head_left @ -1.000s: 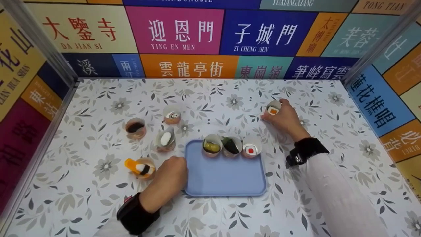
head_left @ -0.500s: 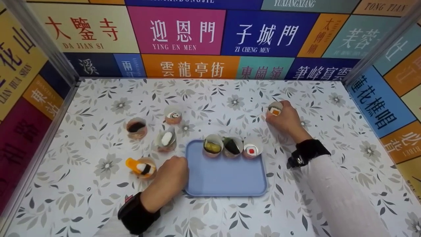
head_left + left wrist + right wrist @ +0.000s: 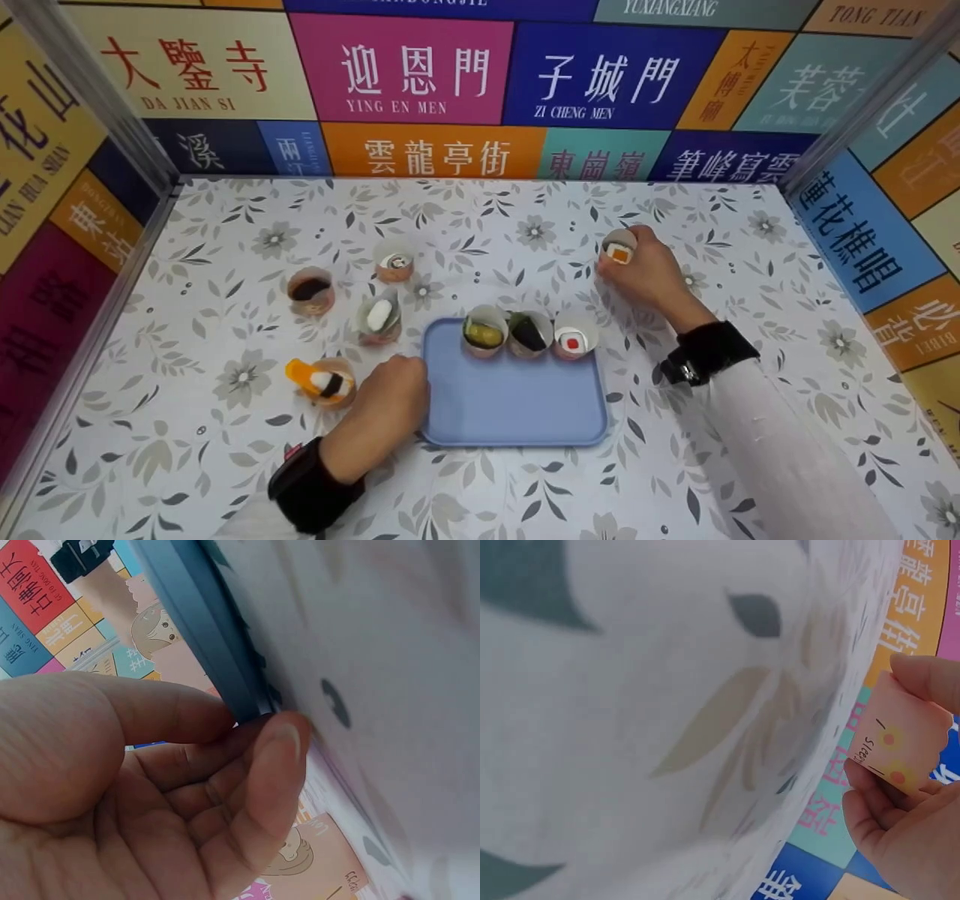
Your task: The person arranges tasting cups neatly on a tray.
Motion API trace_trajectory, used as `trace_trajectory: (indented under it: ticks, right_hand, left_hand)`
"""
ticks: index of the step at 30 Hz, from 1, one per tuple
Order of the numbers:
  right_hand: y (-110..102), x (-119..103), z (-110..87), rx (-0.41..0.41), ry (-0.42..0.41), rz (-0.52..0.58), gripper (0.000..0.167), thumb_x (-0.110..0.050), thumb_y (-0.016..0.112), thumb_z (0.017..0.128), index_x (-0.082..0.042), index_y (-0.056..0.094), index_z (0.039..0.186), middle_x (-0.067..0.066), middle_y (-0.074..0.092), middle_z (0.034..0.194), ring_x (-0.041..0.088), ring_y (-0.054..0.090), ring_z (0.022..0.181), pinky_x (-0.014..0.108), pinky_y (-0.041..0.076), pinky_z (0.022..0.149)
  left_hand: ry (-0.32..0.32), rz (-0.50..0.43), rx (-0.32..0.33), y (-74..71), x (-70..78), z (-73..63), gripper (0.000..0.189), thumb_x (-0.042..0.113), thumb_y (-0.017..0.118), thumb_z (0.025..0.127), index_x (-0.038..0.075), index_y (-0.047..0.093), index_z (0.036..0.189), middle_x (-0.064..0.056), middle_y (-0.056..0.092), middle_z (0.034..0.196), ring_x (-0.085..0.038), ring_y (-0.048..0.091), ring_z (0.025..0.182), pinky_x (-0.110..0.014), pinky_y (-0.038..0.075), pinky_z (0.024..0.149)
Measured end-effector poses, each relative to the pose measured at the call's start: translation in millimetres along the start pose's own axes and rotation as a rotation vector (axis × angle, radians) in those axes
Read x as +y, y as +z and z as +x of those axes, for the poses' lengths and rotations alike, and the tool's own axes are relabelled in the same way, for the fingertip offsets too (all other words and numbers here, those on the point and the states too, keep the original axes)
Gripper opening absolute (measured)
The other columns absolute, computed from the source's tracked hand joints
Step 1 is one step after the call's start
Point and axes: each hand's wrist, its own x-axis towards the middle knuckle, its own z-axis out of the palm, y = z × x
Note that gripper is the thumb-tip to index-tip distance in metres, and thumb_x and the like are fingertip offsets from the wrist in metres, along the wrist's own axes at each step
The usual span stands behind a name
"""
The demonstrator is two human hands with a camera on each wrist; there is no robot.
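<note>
Right hand [image 3: 649,277]: thumb and fingers clamped on opposite sides of a pink cup [image 3: 904,735].
Pink cup: far right on the table, well apart from the tray; touching the cloth or not, cannot tell. Inside, a white square piece with an orange centre [image 3: 619,256].
Left hand [image 3: 394,397]: fingers curled, pinching the left rim of a blue tray [image 3: 517,405].
Blue tray: flat on the cloth, between both hands.
Tray cups [image 3: 586,327]: three, side by side along the far edge; from left, a yellow piece [image 3: 484,334], a dark green piece [image 3: 529,332], a white piece with red centre [image 3: 573,343].
Loose cups [image 3: 309,306]: four, left of the tray, holding a black piece [image 3: 308,289], a small roll [image 3: 397,262], a white oblong piece [image 3: 379,316], an orange-and-white piece [image 3: 326,382].
Tablecloth [image 3: 487,495]: white, printed with grey flowers and leaves.
Walls [image 3: 431,67]: bright panels of Chinese characters; metal posts [image 3: 105,90] at the corners.
</note>
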Motion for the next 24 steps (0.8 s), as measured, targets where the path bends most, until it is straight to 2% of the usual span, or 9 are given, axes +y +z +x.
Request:
trace_trajectory:
  ticks: [5,13,20,24]
  right_hand:
    - [-1,-12,-3.9,0.003,-0.072,-0.014,0.072,-0.034,0.072,0.093,0.003,0.042,0.147,0.024,0.064,0.12,0.036,0.06,0.104,0.049,0.047,0.091]
    - [-3,-38,-11.7,-0.019,-0.156,0.019,0.067,-0.035,0.072,0.094,0.002,0.046,0.143,0.02,0.064,0.114,0.033,0.059,0.097,0.045,0.047,0.084]
    - [3,-70,-21.8,-0.04,-0.177,0.045,0.064,-0.035,0.076,0.091,-0.003,0.049,0.14,0.014,0.063,0.11,0.028,0.059,0.092,0.04,0.047,0.077]
    - [8,-88,-28.3,-0.051,-0.237,0.06,0.06,-0.033,0.077,0.091,-0.004,0.051,0.136,0.012,0.064,0.107,0.026,0.059,0.089,0.039,0.048,0.075]
  left_hand:
    - [-0.019,0.0,-0.023,-0.2,0.1,1.3,0.018,-0.002,0.06,0.093,-0.001,0.065,0.076,-0.019,0.064,0.078,-0.038,0.067,0.073,-0.048,0.055,0.06]
    - [-0.006,0.008,-0.016,-0.7,-0.5,1.9,0.016,-0.003,0.062,0.092,-0.002,0.066,0.077,-0.02,0.063,0.077,-0.038,0.067,0.072,-0.048,0.055,0.06]
    - [0.021,0.001,0.017,0.2,-0.1,-0.3,0.018,-0.005,0.061,0.091,0.0,0.063,0.073,-0.019,0.063,0.074,-0.038,0.067,0.07,-0.047,0.054,0.057]
    - [0.027,0.004,0.033,1.4,-0.2,-0.6,0.02,-0.005,0.061,0.091,0.001,0.062,0.071,-0.019,0.062,0.072,-0.038,0.066,0.068,-0.047,0.054,0.056]
